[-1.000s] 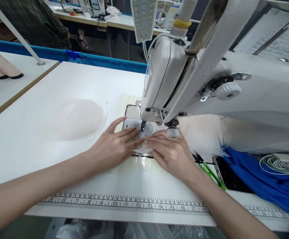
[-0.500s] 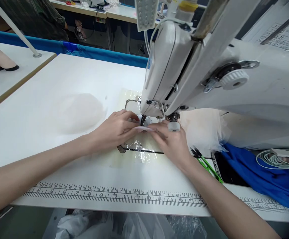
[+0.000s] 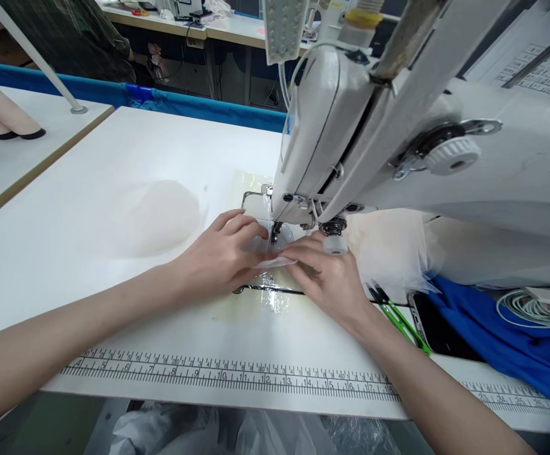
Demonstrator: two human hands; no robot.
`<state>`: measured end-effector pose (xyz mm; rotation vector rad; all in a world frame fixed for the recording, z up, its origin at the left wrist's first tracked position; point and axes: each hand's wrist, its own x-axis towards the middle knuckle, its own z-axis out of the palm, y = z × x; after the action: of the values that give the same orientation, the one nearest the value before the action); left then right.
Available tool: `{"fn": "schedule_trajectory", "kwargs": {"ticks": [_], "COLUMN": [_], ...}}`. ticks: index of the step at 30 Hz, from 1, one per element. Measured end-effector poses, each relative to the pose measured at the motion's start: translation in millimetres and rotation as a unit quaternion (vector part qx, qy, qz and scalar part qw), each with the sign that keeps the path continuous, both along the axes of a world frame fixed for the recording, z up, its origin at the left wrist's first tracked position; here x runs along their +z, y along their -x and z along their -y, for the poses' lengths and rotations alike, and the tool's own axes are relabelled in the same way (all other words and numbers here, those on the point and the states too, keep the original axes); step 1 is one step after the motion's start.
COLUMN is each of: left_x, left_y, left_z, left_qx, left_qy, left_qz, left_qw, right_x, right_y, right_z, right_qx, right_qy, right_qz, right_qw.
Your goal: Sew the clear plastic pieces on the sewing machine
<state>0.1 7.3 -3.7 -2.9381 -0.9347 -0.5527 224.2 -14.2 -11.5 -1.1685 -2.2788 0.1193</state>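
Observation:
A small piece of sheer, pale fabric (image 3: 275,261) lies just in front of the presser foot (image 3: 275,232) of a white sewing machine (image 3: 319,126). My left hand (image 3: 230,253) pinches its left side, fingers curled close beside the foot. On the other side, my right hand (image 3: 326,268) grips the fabric's right end between thumb and fingers, below the machine's white knob. Part of the fabric is hidden by my fingers. A clear plastic sheet (image 3: 275,300) covers the bed around the needle plate.
Green-handled snips (image 3: 405,325), a black phone (image 3: 445,328) and blue cloth (image 3: 502,347) lie to the right. Sheer tulle (image 3: 388,246) sits under the machine arm. A round sheer piece (image 3: 165,215) rests left on the white table (image 3: 89,164). A printed ruler (image 3: 222,373) runs along the front edge.
My hands and the fabric have come slightly toward me, away from the presser foot. The fabric now slants, its left end lower. The whole view has shifted a little.

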Motion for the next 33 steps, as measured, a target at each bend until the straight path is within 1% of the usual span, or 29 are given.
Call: {"fn": "schedule_trajectory", "kwargs": {"ticks": [3, 6, 9, 15, 22, 26, 29, 33], "left_x": [-3.8, -5.8, -7.4, -7.6, -7.6, -8.7, -10.3, -13.0], "left_y": [-0.6, -1.7, -2.4, -1.6, -1.3, -1.9, -1.8, -0.8], "left_z": [13.3, 21.8, 23.9, 20.6, 11.1, 9.8, 11.6, 12.4], "left_qx": [-0.005, -0.004, -0.006, -0.003, 0.013, 0.023, 0.024, 0.018], "left_qy": [-0.093, -0.130, -0.140, -0.146, -0.129, -0.130, -0.148, -0.167], "left_qz": [-0.023, -0.047, -0.060, -0.048, -0.063, -0.055, -0.038, -0.014], "left_qw": [0.995, 0.990, 0.988, 0.988, 0.989, 0.990, 0.988, 0.986], "right_x": [-1.0, -2.0, -2.7, -5.1, -5.5, -4.0, -3.9, -4.8], "right_y": [-0.8, -1.2, -1.6, -3.0, -1.4, -0.3, -0.9, -2.5], "right_z": [3.9, 6.5, 7.0, 5.8, 1.3, 0.4, 0.9, 1.4], "right_qx": [0.031, 0.044, 0.047, 0.049, 0.023, 0.018, 0.027, 0.025], "right_qy": [-0.044, -0.075, -0.083, -0.082, -0.080, -0.109, -0.130, -0.128], "right_qz": [0.035, 0.055, 0.063, 0.062, 0.082, 0.105, 0.109, 0.113], "right_qw": [0.998, 0.995, 0.993, 0.993, 0.993, 0.988, 0.985, 0.985]}}
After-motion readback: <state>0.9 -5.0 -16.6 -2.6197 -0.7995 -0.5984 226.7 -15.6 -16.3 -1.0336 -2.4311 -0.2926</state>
